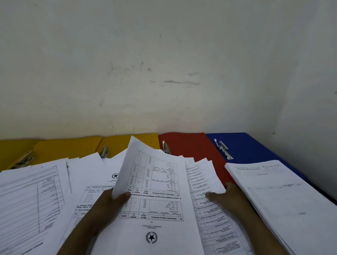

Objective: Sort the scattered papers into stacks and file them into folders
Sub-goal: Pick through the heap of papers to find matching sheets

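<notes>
Against the scuffed white wall (168, 58), along the far edge of the tabletop, I see four open folders in a row: two yellow folders (67, 146) on the left, a red folder (190, 146) in the middle and a blue folder (247, 148) at the right, each showing a metal fastener. In front of them the scattered papers (27, 203) overlap one another across the whole near area, most of them printed tables lying upside down to my view.

My left hand (107, 208) holds a thick sheaf of sheets (154, 211) at its left edge, thumb curled on top, with the top page lifted and bowing upward at its far end; an emblem with a star sits near the sheaf's close edge. My right hand (228, 198) lies flat on the loose sheets just right of that sheaf, fingers stretched out and spread apart, not gripping anything as far as I can tell from this angle.

A squared stack of papers (289, 205) rests on the blue folder, beside the right wrist; its print is too faint to read.
</notes>
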